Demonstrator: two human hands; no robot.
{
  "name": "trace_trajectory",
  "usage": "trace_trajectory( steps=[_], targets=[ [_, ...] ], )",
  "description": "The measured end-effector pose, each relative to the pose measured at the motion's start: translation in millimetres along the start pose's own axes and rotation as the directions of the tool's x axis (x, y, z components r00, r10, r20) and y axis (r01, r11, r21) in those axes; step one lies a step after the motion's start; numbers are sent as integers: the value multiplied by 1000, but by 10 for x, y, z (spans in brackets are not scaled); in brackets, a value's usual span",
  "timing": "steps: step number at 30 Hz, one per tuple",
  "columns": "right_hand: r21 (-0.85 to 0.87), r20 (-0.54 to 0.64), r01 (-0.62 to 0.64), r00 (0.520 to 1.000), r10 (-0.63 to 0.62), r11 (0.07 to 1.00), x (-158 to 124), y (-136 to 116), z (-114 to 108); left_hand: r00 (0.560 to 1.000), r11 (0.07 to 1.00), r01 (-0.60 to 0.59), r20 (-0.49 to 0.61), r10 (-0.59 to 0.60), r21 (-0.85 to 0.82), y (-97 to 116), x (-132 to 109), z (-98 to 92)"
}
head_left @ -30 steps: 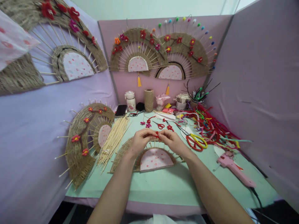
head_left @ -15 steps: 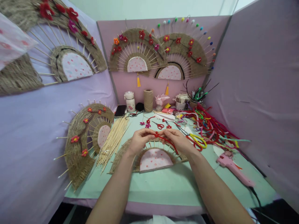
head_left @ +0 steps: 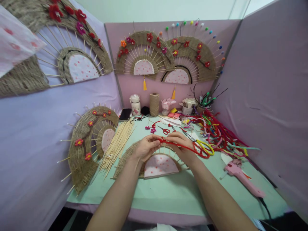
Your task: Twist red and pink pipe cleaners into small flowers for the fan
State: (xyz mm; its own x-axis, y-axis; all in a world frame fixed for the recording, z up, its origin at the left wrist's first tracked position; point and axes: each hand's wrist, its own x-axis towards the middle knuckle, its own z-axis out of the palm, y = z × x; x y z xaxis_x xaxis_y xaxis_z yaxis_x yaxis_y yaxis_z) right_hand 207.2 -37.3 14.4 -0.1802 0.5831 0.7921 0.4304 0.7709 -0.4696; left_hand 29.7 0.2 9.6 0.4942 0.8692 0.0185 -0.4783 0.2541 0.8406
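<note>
My left hand [head_left: 148, 148] is closed, thumb and finger pinching one end of a red pipe cleaner [head_left: 177, 144]. My right hand [head_left: 183, 148] is closed around the same pipe cleaner, close to the left fingertips. A small bent part shows between the fingers, and the long tail runs rightward across my right hand. Below both hands lies a twine-woven fan [head_left: 127, 158] with thin sticks and a half-round, red-dotted centre [head_left: 161, 165]. Just beyond the hands are small red-handled scissors [head_left: 165, 131] and purple and red flowers [head_left: 153, 130].
Bamboo sticks [head_left: 119, 144] lie left of the fan, beside a finished fan [head_left: 83, 170]. Large yellow-handled scissors [head_left: 206, 147] and tangled pipe cleaners [head_left: 214, 131] are at right. A pink glue gun [head_left: 243, 178] rests front right. A twine spool [head_left: 154, 105] stands behind.
The pipe cleaner's tail has swung up from hanging downward to pointing right across my right hand. My right fingers have shifted over the bent part. The view has moved slightly.
</note>
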Motion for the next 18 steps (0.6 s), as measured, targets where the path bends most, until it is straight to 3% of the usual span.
trace_trajectory(
  steps=[7,12,15,18],
  targets=[
    [-11,-3,-93,996,93,996,6,-26,60,999,998,-26,-19,27,64,-78,22,14],
    [16,-60,-302,951,302,953,-32,28,152,977,951,-172,-83,199,255,-107,32,49],
    [57,-22,-438,898,440,897,-24,50,181,933,851,-267,-100,345,451,-104,18,66],
    [137,79,-569,822,564,811,-23,98,199,862,635,-390,21,507,667,-107,-5,62]
  ],
)
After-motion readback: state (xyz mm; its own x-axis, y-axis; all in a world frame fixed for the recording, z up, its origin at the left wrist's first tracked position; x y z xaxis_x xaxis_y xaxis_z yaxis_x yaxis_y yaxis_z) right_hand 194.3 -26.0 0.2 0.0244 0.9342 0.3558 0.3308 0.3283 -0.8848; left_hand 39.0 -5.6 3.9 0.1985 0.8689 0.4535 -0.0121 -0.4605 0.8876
